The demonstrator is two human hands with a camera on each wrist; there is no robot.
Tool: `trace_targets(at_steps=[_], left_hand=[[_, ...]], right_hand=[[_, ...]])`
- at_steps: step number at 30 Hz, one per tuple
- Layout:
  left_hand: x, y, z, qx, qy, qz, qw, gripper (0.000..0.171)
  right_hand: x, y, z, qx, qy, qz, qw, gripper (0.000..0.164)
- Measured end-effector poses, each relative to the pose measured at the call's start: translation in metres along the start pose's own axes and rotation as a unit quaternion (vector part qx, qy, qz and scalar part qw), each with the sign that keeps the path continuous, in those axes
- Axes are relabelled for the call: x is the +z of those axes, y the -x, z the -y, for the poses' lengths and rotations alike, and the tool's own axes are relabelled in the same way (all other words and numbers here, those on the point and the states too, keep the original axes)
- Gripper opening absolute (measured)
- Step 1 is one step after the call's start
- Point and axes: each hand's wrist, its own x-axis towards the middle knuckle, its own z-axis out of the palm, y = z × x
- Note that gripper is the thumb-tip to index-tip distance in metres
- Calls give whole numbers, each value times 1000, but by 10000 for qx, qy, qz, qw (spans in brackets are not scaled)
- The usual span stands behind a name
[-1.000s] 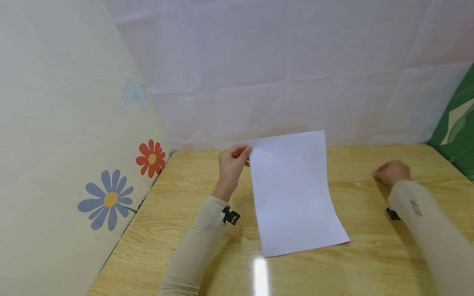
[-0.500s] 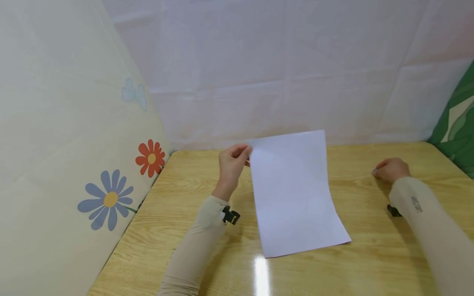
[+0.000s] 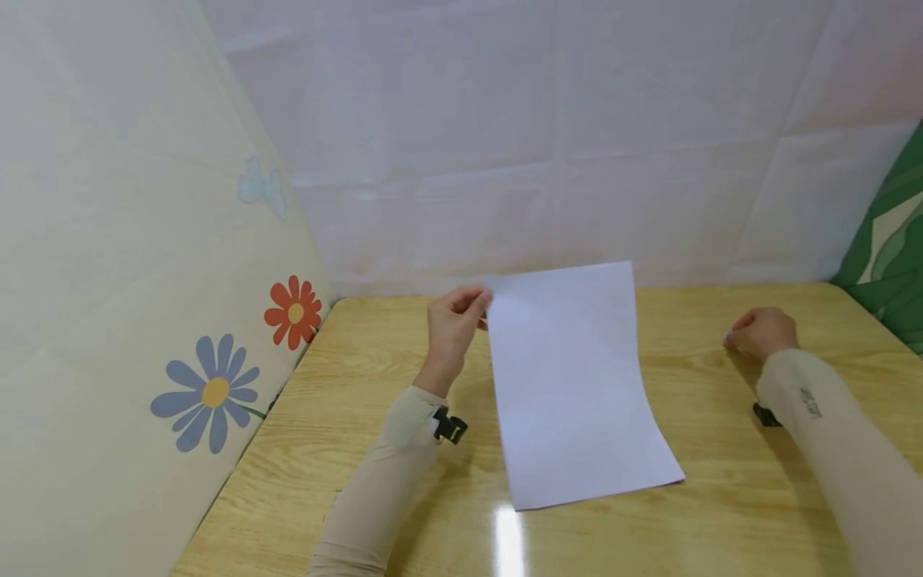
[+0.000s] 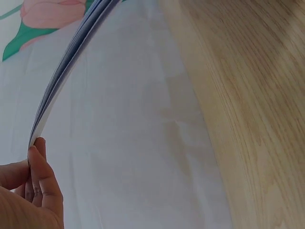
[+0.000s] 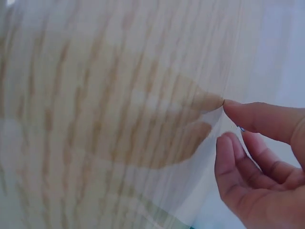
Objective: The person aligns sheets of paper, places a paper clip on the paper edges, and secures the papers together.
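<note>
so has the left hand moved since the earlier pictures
No, no clear shift either way: in the head view, the left hand keeps its place against the printed red flower.

Paper [image 3: 577,393] over the table [image 3: 692,513], between the 2 hands [image 3: 449,332] [image 3: 768,332]; backdrop [image 3: 497,136] behind.

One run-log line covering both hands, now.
left hand: pinches paper near top-left corner | right hand: thumb touches table, held item unclear | paper: curved
</note>
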Motion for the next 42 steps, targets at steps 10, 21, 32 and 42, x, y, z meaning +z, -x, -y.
trace_targets(at_steps=[10, 21, 32, 42], left_hand=[[-2, 1, 2, -97, -106, 81, 9999, 17], [-1, 1, 1, -91, -140, 110, 9998, 18], [0, 2, 3, 11, -79, 142, 9999, 18], [4, 1, 1, -55, -15, 81, 10000, 17]], right_hand=[[5, -1, 2, -90, 10, -344, 9994, 21], [6, 1, 6, -258, -186, -842, 9959, 19], [6, 0, 22, -608, -458, -1739, 9818, 14], [-1, 3, 53, -888, -975, -2499, 9592, 12]])
